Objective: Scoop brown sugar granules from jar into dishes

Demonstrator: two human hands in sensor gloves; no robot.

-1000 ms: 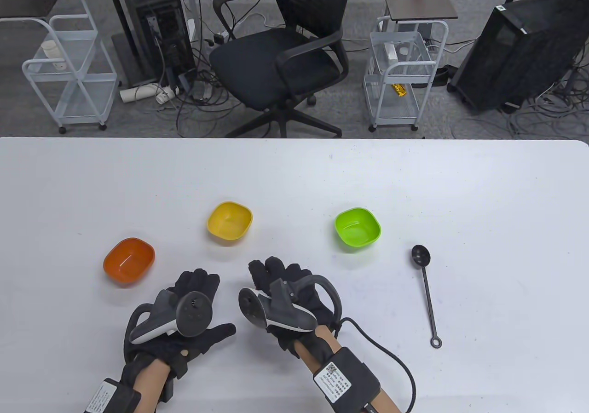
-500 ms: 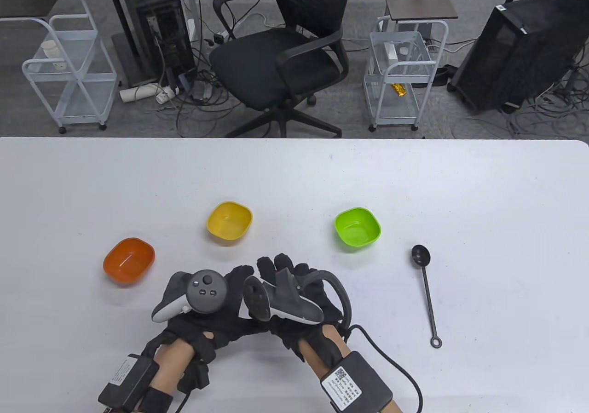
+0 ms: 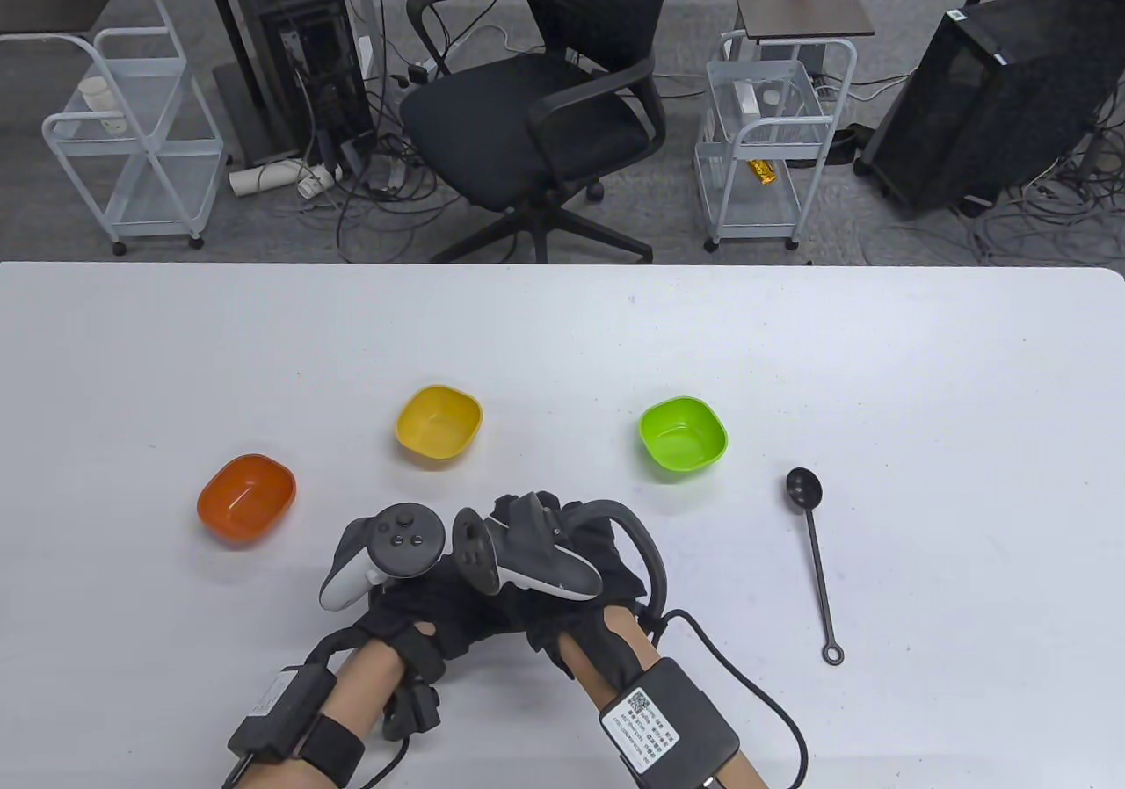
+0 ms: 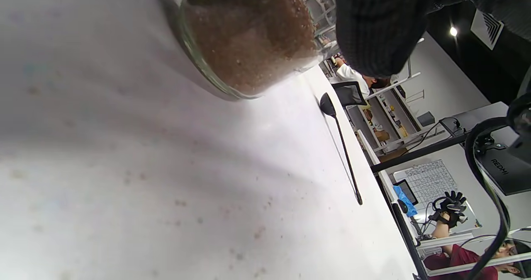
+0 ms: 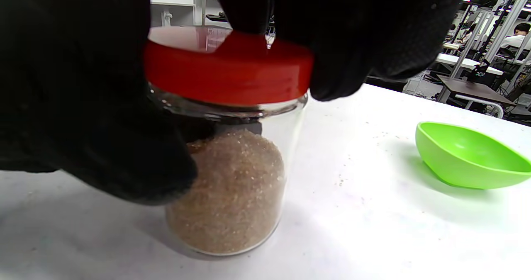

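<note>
A glass jar (image 5: 232, 188) of brown sugar with a red lid (image 5: 226, 74) stands on the white table (image 3: 562, 341). In the table view my hands hide it. My right hand (image 3: 562, 517) grips the lid from above, its fingers (image 5: 352, 43) around the rim. My left hand (image 3: 439, 600) holds the jar's body from the left; the jar's base (image 4: 249, 43) shows in the left wrist view. A black spoon (image 3: 813, 552) lies to the right, untouched. Orange (image 3: 246, 499), yellow (image 3: 439, 423) and green (image 3: 684, 437) dishes sit empty beyond my hands.
The green dish (image 5: 468, 159) is close on the jar's right. The spoon (image 4: 342, 147) lies with its bowl away from me. An office chair (image 3: 536, 112) and wire carts (image 3: 765, 139) stand past the table's far edge.
My left hand has moved right and turned in against the right hand. Both hands have closed together over the jar. The dishes and spoon have not moved.
</note>
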